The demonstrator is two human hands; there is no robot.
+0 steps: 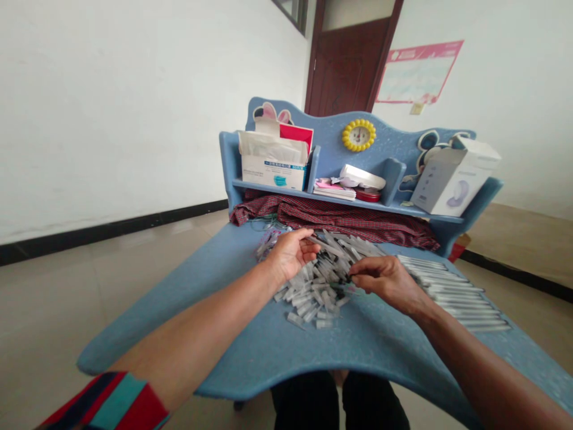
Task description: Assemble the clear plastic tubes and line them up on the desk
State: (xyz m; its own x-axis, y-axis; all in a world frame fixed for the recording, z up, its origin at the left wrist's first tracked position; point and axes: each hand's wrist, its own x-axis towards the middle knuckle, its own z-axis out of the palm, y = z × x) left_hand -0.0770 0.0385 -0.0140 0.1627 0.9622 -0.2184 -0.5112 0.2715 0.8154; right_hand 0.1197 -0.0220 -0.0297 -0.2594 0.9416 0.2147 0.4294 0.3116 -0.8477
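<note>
Picking step, likely: right hand (380, 279) has fingers clamped on a small dark piece (350, 278); left hand (292, 253) curls, hold unclear. Plastic pile (313, 294) sits on tabletop (250, 346) between; next move needs a steady pinch.

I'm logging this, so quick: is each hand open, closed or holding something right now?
Left hand: fingers half-curled; holding cannot be told.
Right hand: fingers closed, apparently pinching a small dark piece.

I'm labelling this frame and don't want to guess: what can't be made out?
Head view:
What the right hand holds, if anything: its fingers and blur hide it.
Bottom of the pile: its top covers it.
Text on the poster: too small, blurred.
Sleeve: picture's bottom edge cuts it.
</note>
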